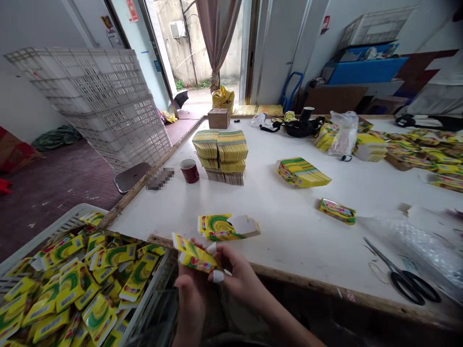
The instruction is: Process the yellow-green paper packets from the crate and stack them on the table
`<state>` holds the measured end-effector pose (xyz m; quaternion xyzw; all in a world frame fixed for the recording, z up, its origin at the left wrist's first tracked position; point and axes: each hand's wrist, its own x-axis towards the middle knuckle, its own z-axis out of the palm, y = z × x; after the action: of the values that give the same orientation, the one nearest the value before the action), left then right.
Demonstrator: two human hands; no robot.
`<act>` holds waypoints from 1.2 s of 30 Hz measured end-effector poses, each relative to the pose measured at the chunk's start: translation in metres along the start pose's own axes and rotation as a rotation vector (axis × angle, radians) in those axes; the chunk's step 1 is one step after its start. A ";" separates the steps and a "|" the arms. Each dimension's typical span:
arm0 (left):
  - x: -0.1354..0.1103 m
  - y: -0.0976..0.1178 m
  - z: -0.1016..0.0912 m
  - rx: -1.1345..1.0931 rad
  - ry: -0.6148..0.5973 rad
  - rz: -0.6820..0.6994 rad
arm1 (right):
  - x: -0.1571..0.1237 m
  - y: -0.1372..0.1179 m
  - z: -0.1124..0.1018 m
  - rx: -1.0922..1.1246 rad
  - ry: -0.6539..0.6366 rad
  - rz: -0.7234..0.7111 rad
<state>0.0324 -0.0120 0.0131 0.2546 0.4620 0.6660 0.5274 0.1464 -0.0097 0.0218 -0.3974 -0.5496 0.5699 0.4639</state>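
Observation:
A small yellow-and-green crayon carton (197,256) is held over the table's front edge, tilted, with its near-left end flap open. My left hand (191,299) supports it from below, thumb raised off it and the other fingers mostly hidden behind. My right hand (235,272) grips the carton's right end between thumb and fingers; white wraps cover two of its fingertips. Just beyond, a partly flattened carton (219,227) lies on the white table with its pale flap spread out. To the left below stands a crate (139,308) heaped with folded yellow cartons.
Stacked flat cartons (231,147) stand beside a dark red mug (190,171). Farther right lie a fanned bundle (302,173), a single closed carton (337,211), black-handled scissors (407,279) and bubble wrap (423,246). White plastic crates (104,96) are stacked at the left; a stool (132,177) adjoins the table.

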 end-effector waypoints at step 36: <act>-0.016 0.001 -0.013 0.773 -0.287 0.309 | 0.009 -0.010 -0.028 0.196 0.105 0.135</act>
<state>0.0264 -0.0318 0.0103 0.5892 0.5559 0.4730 0.3464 0.1723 0.0061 0.0303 -0.4157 -0.4384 0.6292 0.4891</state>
